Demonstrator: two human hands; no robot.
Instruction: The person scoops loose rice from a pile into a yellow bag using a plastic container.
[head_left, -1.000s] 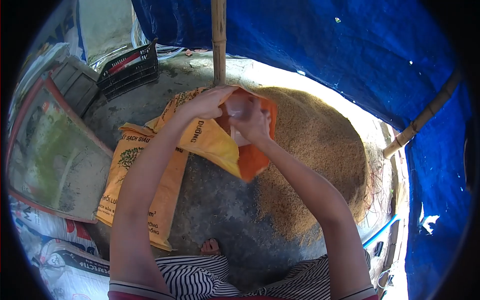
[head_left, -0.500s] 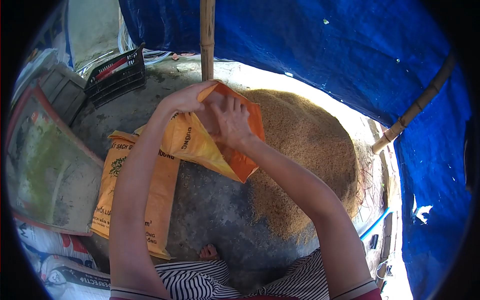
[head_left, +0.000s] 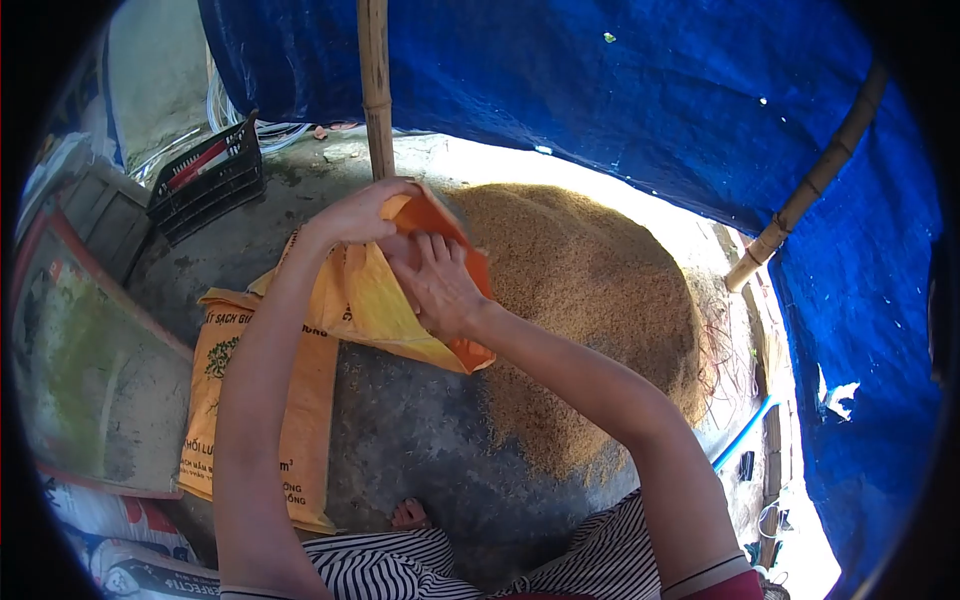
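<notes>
An orange woven sack [head_left: 375, 300] is held up in front of me, its mouth tipped toward me and its orange inside showing. My left hand [head_left: 365, 212] is closed on the sack's upper rim at the left. Within the mouth is my right hand [head_left: 440, 285], fingers stretched out against the inner wall, gripping nothing visible. The bottom of the sack's inside is hidden. A second orange printed sack [head_left: 305, 400] lies flat on the floor, partly covered by my left forearm.
A large heap of brown grain-like husks [head_left: 590, 300] covers the floor to the right. Bamboo poles [head_left: 376, 95] stand before a blue tarp [head_left: 620, 110]. A black crate [head_left: 205, 185], a red-edged panel [head_left: 110, 370] and white printed sacks [head_left: 130, 565] line the left side.
The whole view has shifted slightly. My right hand sits lower against the sack's inside, and the sack's mouth has narrowed and folded more. My left hand keeps its grip on the rim.
</notes>
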